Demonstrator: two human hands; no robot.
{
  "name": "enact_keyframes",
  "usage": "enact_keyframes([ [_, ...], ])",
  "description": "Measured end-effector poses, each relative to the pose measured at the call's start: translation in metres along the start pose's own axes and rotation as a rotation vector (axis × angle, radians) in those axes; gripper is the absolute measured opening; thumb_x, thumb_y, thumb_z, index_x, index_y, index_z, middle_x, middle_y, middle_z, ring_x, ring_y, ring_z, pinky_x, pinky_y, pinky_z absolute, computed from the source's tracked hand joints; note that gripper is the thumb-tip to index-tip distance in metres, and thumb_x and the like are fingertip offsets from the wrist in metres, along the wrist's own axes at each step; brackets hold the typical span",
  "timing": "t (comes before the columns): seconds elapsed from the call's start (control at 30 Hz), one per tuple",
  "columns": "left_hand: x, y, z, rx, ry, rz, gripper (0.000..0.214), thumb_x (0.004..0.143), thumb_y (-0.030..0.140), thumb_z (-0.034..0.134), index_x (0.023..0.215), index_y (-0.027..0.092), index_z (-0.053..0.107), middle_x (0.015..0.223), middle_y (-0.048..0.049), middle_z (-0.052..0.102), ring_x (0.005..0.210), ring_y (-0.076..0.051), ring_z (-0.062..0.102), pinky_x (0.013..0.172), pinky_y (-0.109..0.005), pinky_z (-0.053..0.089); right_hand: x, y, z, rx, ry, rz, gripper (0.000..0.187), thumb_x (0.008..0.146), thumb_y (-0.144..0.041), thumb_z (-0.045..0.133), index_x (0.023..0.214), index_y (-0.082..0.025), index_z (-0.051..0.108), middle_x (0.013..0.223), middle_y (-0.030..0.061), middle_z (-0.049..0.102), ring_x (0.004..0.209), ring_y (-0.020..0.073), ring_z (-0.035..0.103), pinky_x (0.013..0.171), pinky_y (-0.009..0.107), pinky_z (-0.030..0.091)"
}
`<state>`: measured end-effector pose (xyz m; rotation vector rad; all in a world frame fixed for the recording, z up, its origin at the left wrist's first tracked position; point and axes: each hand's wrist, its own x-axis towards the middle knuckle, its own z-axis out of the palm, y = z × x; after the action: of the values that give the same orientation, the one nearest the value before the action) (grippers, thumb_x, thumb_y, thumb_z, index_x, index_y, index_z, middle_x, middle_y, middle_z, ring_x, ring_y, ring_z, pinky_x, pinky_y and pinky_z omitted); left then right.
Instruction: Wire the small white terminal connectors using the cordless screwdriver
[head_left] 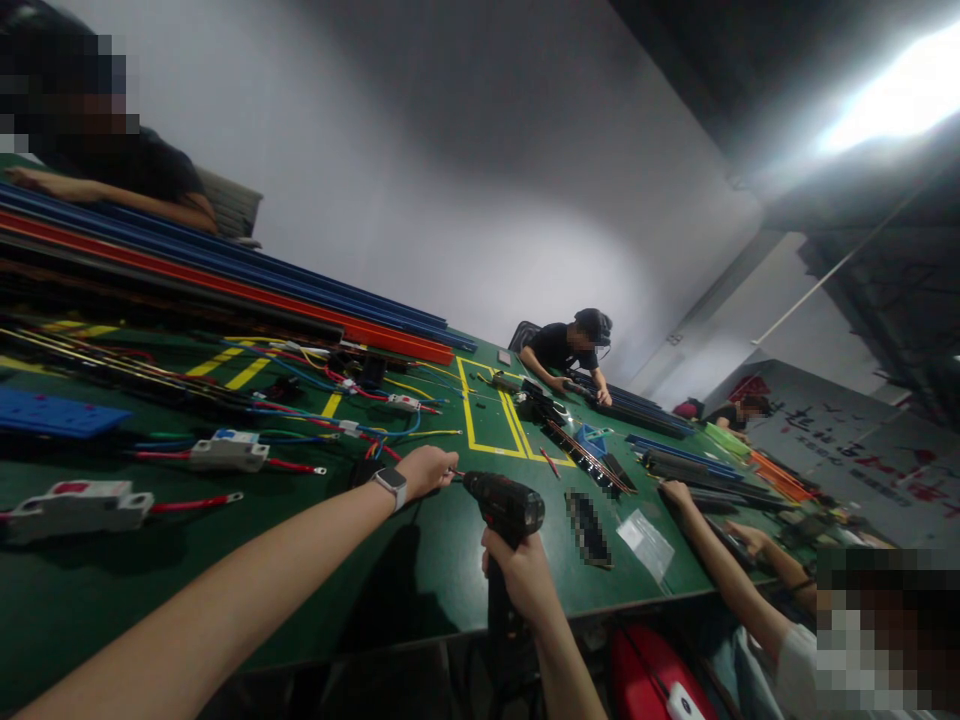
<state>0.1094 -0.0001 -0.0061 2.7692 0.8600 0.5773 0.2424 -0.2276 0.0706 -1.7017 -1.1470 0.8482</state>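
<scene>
My right hand is wrapped round the handle of a black cordless drill, held above the green table with its chuck to the left. A thin bit runs from the chuck to the fingertips of my left hand, whose fingers are pinched together. Whatever they hold at the bit's tip is too small to make out. Left of that hand lie white circuit breakers with red wires ending in ring lugs. Behind it, more breakers join blue, yellow and red wires.
The green table carries yellow tape lines. Long blue and orange rails lie along its far left side. A clear plastic bag and a red pen lie to the right. Co-workers' arms reach over the table at right.
</scene>
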Motion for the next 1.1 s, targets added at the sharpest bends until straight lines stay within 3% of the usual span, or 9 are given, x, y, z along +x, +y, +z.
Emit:
enact_keyframes([
  [1.1,0.0002,-0.0017,0.0057,0.001,0.030,0.008,0.016,0.086,0.029,0.059,0.097,0.020,0.066,0.082,-0.0082,0.072,0.078,-0.021,0.068,0.069,-0.026,0.045,-0.0009,-0.0009,-0.0003,0.008,-0.014,-0.007,0.020,0.078,-0.036,0.065,0.073,-0.017,0.062,0.055,0.0012,0.062,0.051,0.0157,0.057,0.054,0.027,0.045],
])
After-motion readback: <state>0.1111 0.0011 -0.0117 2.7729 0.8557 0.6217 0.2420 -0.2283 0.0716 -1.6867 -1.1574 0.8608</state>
